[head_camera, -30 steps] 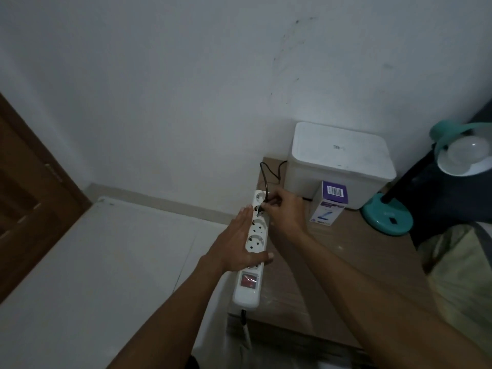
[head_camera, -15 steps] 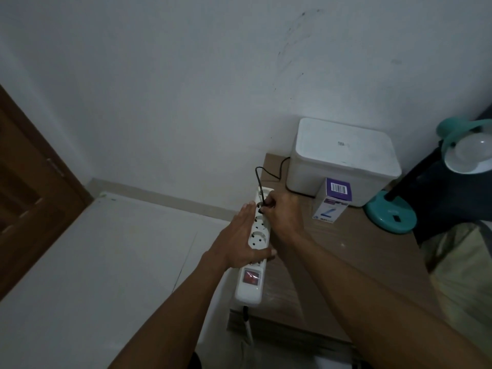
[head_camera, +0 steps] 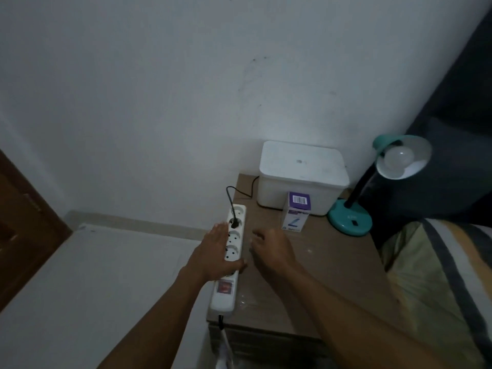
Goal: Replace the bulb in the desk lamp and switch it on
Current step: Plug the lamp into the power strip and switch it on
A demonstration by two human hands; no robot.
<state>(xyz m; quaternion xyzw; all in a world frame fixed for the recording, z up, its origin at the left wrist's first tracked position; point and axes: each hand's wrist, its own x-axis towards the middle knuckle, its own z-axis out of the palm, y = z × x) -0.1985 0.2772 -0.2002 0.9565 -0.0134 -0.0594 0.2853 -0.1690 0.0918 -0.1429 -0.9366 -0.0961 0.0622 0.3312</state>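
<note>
A teal desk lamp stands at the back right of the wooden bedside table, with a white bulb in its shade, unlit. Its black plug sits in the second socket of a white power strip along the table's left edge. My left hand lies flat against the strip's left side, thumb across it. Just right of the strip my right hand hovers, fingers loosely curled, holding nothing. The strip's red switch lies near its front end.
A white lidded box stands against the wall, with a purple-and-white bulb carton in front of it. A bed with a striped cover borders the table on the right. A wooden door is at the left.
My right hand has let go of the black plug, which now sits in the strip, and has drawn back to the right. My left hand stays on the strip.
</note>
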